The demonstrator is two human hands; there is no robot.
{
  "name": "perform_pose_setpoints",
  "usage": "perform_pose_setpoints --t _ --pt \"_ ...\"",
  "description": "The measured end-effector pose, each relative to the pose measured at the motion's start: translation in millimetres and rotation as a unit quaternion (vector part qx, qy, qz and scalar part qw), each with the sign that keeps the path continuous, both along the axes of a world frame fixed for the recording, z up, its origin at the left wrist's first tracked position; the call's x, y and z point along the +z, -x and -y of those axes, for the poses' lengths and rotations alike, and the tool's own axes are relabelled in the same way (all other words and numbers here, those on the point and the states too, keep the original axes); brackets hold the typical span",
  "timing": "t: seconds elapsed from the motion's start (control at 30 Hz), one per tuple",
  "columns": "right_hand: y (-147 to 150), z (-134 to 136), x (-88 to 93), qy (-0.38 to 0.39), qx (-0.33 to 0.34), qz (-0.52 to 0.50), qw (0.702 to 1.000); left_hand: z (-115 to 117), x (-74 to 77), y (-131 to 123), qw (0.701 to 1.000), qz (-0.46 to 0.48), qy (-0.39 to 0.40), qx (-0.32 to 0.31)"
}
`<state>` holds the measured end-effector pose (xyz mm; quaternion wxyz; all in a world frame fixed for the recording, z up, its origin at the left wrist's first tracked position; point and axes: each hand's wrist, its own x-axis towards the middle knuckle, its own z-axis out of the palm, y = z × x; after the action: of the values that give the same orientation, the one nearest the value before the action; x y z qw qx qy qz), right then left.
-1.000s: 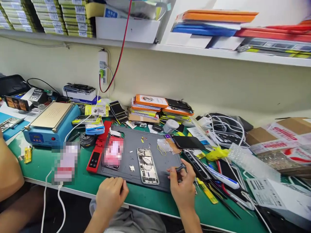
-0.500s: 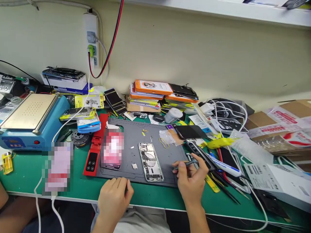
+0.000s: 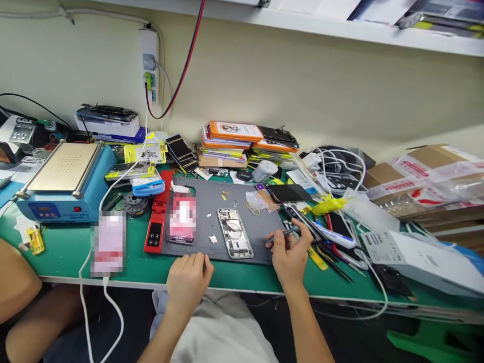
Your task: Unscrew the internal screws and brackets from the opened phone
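Note:
My left hand (image 3: 190, 280) rests at the table's front edge with its fingers curled in; nothing shows in it. My right hand (image 3: 290, 253) grips a slim dark screwdriver (image 3: 289, 230), its tip pointing left over the grey work mat (image 3: 204, 194). Between the hands lies an opened phone (image 3: 235, 233), its inner parts facing up. Left of it, a small whitish part (image 3: 214, 239) sits on the mat among tiny bits. Another phone (image 3: 182, 219) with a lit, blurred screen lies on the mat's left side.
A red device (image 3: 154, 233) flanks the mat's left side; beyond are a charging phone (image 3: 109, 244) and a blue heating plate (image 3: 68, 189). Tweezers (image 3: 336, 262) and other tools crowd the right. Stacked boxes (image 3: 234, 132) stand behind. Another person's arm (image 3: 17, 275) shows at left.
The camera view has shifted, showing more below the table edge. Both hands keep nearly the same pose, the screwdriver still in my right hand. The opened phone stays in place.

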<state>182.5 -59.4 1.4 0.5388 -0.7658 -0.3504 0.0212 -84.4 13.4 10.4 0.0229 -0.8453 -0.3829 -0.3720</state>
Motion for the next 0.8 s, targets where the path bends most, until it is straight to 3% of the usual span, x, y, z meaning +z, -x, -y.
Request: perform_pose_setpoints --t 0.27,0.47,0.6,0.7,0.8 --pt "-0.7 3.8 1.9 -0.003 0.024 -0.009 1.0 1.2 -3.0 -1.0 1.0 0.009 -0.01 -0.003" --pt "-3.0 7.5 4.8 -0.014 0.046 -0.042 0.998 5.6 21.9 14.5 0.999 0.022 0.003 -0.04" --pt "-3.5 13.8 5.7 -0.022 0.055 -0.062 0.996 -6.3 36.7 27.3 0.999 0.008 -0.017 0.051" --pt "-5.2 17.4 7.1 -0.029 0.066 -0.072 0.995 -20.0 32.2 28.3 0.991 -0.063 -0.004 0.116" --pt "-6.4 17.2 13.1 -0.026 0.059 -0.089 0.994 -26.1 23.8 24.9 0.986 -0.098 0.026 0.133"
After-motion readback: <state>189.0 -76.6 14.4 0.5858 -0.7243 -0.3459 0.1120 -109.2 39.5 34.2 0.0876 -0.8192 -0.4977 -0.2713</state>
